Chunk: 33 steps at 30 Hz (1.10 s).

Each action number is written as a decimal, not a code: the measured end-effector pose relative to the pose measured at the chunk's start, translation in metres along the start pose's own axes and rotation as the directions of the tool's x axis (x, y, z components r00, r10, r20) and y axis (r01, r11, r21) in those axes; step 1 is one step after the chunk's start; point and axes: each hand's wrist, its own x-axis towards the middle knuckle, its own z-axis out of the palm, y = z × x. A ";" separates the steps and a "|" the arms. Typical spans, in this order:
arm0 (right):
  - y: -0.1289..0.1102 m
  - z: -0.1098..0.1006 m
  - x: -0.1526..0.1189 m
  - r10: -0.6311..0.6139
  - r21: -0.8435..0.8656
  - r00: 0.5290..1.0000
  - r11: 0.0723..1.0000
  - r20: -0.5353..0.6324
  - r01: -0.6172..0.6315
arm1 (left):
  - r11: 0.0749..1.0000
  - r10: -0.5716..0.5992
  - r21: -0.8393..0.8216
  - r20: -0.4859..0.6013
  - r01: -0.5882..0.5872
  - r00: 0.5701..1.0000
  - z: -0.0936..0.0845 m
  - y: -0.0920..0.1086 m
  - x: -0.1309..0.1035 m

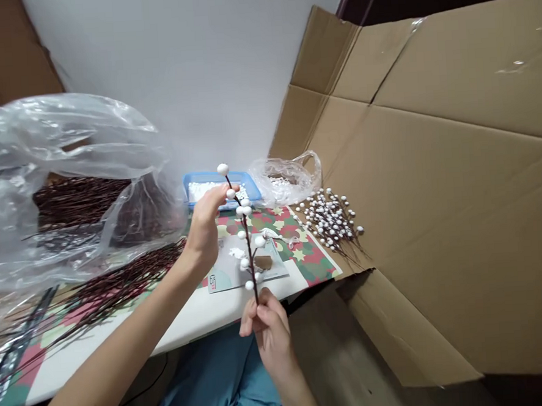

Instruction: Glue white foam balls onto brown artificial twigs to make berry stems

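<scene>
A dark brown stem with white berries stands nearly upright in front of me, over the table. Its lower end is pinched between the thumb and fingers of my right hand. My left hand is closed at the upper part of the same stem, its fingertips by a white berry just below the top one; part of its grip is hidden. Behind the stem lies a pale printed sheet with a small brown piece and some white bits on it.
A blue tray of white berries and a clear bag stand by the wall. Finished-looking berry stems lie right, beside a large cardboard box. Bare dark stems and a big plastic bag occupy the left.
</scene>
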 end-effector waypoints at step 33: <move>-0.100 -0.210 0.157 -0.313 -0.929 0.925 -0.357 0.217 0.097 | 0.424 0.061 0.900 0.086 -0.104 0.994 -0.085 -0.101 -0.122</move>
